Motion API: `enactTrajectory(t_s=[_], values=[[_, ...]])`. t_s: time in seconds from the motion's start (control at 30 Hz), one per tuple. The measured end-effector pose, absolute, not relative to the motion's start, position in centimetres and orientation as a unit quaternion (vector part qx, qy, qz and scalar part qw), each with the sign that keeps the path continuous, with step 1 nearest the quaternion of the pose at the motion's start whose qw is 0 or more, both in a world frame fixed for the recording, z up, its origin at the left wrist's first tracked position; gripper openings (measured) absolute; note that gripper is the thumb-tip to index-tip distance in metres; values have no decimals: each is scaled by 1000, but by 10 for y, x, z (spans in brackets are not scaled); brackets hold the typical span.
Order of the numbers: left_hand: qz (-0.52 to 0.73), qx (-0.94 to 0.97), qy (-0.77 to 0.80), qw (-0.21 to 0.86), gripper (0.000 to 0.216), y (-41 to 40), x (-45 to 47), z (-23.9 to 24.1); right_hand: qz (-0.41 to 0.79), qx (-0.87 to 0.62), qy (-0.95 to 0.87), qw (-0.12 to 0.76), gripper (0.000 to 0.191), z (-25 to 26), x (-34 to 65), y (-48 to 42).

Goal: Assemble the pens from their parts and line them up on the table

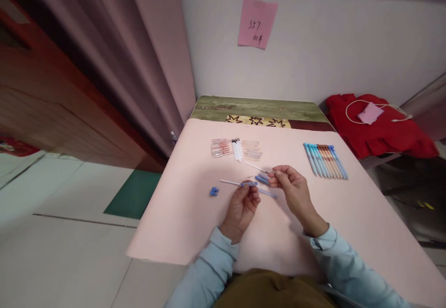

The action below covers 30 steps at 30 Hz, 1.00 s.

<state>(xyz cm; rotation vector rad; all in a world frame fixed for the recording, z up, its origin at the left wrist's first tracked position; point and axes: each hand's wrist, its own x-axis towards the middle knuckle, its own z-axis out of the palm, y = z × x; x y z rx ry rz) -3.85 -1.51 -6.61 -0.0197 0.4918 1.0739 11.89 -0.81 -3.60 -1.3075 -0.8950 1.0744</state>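
Note:
My left hand (243, 206) is closed on a short blue pen barrel (249, 184), held between thumb and fingers. My right hand (292, 189) pinches the dark-tipped end of a thin white pen refill (255, 167), which points away to the left. Another white refill (228, 181) extends leftward just behind my left fingers; whether it lies on the table or is held, I cannot tell. Between the hands are blue barrel pieces (262, 179) and a pale blue tube (269, 193), both partly hidden. Small blue pen parts (214, 191) sit left of my left hand.
Farther back lie white refills with black tips (237, 151), flanked by clear pinkish tubes (220, 148) and more clear tubes (252, 150). A row of assembled pens (325, 161) is at right on the pink-covered table (174, 224). Red cloth (390, 136) lies beyond the right edge.

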Motion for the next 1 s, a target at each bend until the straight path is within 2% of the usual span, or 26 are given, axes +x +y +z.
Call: enactTrajectory(t_s=[0.33, 0.67, 0.9, 1.0], values=[[519, 37, 212, 827, 14, -17, -38, -69, 424, -527, -471, 567, 23, -23, 97, -40], [498, 75, 219, 836, 15, -20, -36, -69, 405, -523, -485, 572, 19, -19, 91, -41], [493, 77, 212, 840, 16, -20, -36, -68, 317, -539, -552, 552, 13, -25, 89, -42], [495, 69, 218, 838, 14, -20, -36, -67, 323, -541, -551, 547, 14, -25, 89, -43]])
